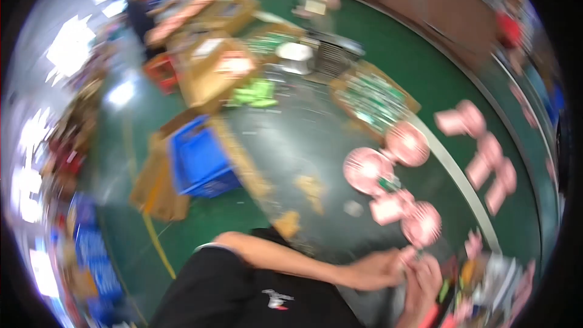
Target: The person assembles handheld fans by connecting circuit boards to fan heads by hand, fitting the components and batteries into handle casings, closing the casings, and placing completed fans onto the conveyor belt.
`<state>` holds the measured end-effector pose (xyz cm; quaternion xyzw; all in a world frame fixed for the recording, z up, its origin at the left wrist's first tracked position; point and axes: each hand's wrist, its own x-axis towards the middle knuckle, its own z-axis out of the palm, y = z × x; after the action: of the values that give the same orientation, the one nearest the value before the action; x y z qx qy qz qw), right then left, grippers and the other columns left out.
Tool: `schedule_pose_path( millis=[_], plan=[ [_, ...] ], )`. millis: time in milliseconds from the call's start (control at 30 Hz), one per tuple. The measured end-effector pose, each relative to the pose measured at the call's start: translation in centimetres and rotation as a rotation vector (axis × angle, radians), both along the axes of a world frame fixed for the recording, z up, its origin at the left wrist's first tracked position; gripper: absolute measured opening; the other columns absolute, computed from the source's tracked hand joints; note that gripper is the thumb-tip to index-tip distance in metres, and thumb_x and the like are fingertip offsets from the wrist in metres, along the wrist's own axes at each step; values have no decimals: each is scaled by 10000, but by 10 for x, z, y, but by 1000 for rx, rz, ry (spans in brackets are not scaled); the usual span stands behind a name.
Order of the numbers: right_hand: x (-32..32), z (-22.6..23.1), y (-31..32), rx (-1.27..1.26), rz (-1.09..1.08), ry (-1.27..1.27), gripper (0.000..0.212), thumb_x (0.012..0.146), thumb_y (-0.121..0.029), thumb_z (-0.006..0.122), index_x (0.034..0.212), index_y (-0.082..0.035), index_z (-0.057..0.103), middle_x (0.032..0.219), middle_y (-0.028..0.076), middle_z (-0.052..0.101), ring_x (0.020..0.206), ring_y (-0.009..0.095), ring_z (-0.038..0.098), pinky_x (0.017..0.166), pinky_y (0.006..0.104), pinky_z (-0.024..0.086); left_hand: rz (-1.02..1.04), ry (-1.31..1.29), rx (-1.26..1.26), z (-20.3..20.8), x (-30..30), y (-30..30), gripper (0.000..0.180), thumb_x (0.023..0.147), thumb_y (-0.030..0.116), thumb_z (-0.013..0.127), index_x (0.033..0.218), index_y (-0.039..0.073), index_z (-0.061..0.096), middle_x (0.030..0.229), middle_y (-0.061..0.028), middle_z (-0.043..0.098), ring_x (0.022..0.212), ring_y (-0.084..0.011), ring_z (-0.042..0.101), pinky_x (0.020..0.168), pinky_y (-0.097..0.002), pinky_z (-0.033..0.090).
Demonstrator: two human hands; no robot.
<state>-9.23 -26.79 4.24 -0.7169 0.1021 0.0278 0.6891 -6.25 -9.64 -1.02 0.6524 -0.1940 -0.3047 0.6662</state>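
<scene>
My left hand (378, 269) reaches across from the left, and its fingers meet those of my right hand (426, 280) near the bench's lower right. Both hands are closed around something small and partly pink that blur and fingers hide. Just beyond them lies a pink round fan head (421, 223) with a slotted grille. A pink block-shaped part (392, 206) touches it. Farther away are another pink fan head (366, 170) and a third fan head (407, 144). A small green piece (390, 183), perhaps a circuit board, lies among them.
A cardboard tray (416, 104) holds green-and-white parts. Pink parts (464, 118) stand on the belt at right. A blue crate (203, 158) sits beside the bench's left edge. Bright green pieces (255, 93) lie near an open carton (200, 82). Mixed tools clutter the lower right.
</scene>
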Motion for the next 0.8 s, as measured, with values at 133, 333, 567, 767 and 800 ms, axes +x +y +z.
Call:
schedule_pose_path(
  millis=[133, 333, 567, 767, 800],
  plan=[
    [16, 6, 20, 169, 92, 154, 261, 873, 29, 620, 1126, 82, 580, 1021, 151, 680, 946, 218, 666, 842, 319, 532, 43, 652, -251, 19, 8, 53, 530, 961, 88, 582, 1435, 48, 348, 1165, -111, 599, 1015, -201, 631, 836, -340, 555],
    [17, 33, -10, -574, 103, -52, 188, 816, 24, 677, 1003, 28, 661, 856, 80, 710, 739, 137, 662, 710, 275, 531, -15, 642, -75, 26, 15, 55, 355, 1018, 280, 500, 1221, -11, 484, 1002, -107, 613, 869, -170, 649, 746, -317, 558],
    [79, 27, -3, -1105, 289, -279, 769, 721, -293, 808, 1352, -33, 454, 1331, 205, 444, 1196, 382, 454, 964, 458, 411, 78, 671, -62, 31, 20, 60, 424, 1025, 365, 475, 1233, -4, 500, 995, -115, 625, 888, -195, 664, 824, -336, 555],
    [97, 5, 15, -1235, 378, -249, 910, 626, -346, 862, 1376, -64, 432, 1320, 199, 446, 1134, 365, 497, 905, 457, 454, 73, 695, -77, 32, 21, 61, 454, 1022, 401, 468, 1235, 1, 502, 999, -114, 632, 903, -201, 667, 851, -335, 549],
    [99, 4, 12, -1167, 327, -258, 927, 621, -316, 874, 1386, -61, 418, 1291, 196, 468, 1112, 376, 533, 921, 457, 473, 68, 695, -89, 32, 21, 61, 460, 1023, 410, 461, 1233, 2, 503, 994, -112, 633, 903, -201, 667, 853, -334, 548]
  ],
)
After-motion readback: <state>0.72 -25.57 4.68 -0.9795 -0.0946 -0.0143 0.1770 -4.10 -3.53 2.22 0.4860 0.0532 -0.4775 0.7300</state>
